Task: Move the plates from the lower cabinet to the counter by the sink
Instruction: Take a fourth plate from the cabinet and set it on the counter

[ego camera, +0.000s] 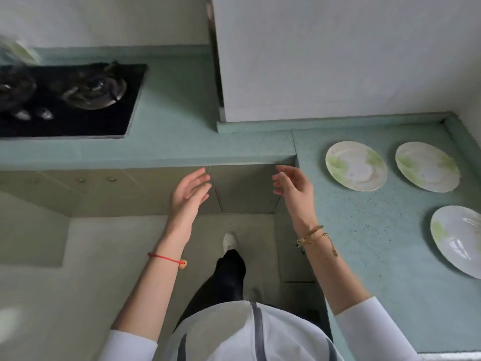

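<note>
**Reaching toward the lower cabinet with three plates already on the counter**

Lying flat on the speckled pale-green counter (364, 243) at the person's right are three round white ceramic plates with green leaf prints: a near-left plate (356, 165), a far-right plate (426, 166) just beside it, and a third plate (459, 239) closer to the person and cut off by the frame edge. None touches another. No sink is in view, so whether this spot is beside it cannot be told. Both hands are bare and hold nothing. The left hand (188, 195) is open, palm turned inward, fingers extended; the right hand (294, 186) is open with fingers loosely curled. Both hang in front of the beige lower cabinet doors (242, 188), which appear closed, with the narrow door between the two hands. No plate inside the cabinet is visible, so how many remain cannot be told.

The relation that governs the next move: the cabinet lies straight ahead and below the hands, whereas the set-down area lies to the right, so the right hand is the nearer to the counter plates. Round plates offer no long axis; either hand may take a rim. Free counter remains in front of the plates. A black glass gas hob (65, 100) sits well apart at left.
</note>
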Motion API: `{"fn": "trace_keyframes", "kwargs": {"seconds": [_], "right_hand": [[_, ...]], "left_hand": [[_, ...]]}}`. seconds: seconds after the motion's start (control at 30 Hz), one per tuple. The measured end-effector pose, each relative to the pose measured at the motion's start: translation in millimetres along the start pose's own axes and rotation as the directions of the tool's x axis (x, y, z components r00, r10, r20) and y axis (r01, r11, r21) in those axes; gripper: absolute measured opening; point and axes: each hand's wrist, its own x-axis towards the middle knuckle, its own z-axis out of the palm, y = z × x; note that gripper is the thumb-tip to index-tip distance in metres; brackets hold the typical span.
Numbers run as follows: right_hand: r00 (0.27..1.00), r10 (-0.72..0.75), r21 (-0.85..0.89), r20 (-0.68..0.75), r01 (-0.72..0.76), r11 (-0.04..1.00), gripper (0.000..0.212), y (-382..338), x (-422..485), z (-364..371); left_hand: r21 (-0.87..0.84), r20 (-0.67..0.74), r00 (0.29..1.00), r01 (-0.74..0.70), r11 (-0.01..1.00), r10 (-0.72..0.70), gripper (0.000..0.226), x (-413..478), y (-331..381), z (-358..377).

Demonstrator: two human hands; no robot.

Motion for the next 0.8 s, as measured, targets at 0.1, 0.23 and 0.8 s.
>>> {"fn": "trace_keyframes", "kwargs": {"seconds": [0.1,0.23,0.8], "right_hand": [[0.991,-0.001,-0.042,0.132,0.007,0.999,0.015,0,-25,41],[0.946,0.003,-0.115,0.324,0.036,0.993,0.014,0,-62,102],[0.537,0.053,-0.104,0.842,0.065,0.992,0.021,37,-295,387]], "left_hand": [[-0.029,-0.117,0.993,-0.032,0.999,0.028,0.038,-35,0,-49],[-0.078,-0.325,0.945,-0.057,0.995,0.028,0.038,-79,-3,-110],[-0.148,-0.852,0.521,-0.149,0.978,-0.050,0.036,-278,-23,-390]]}}
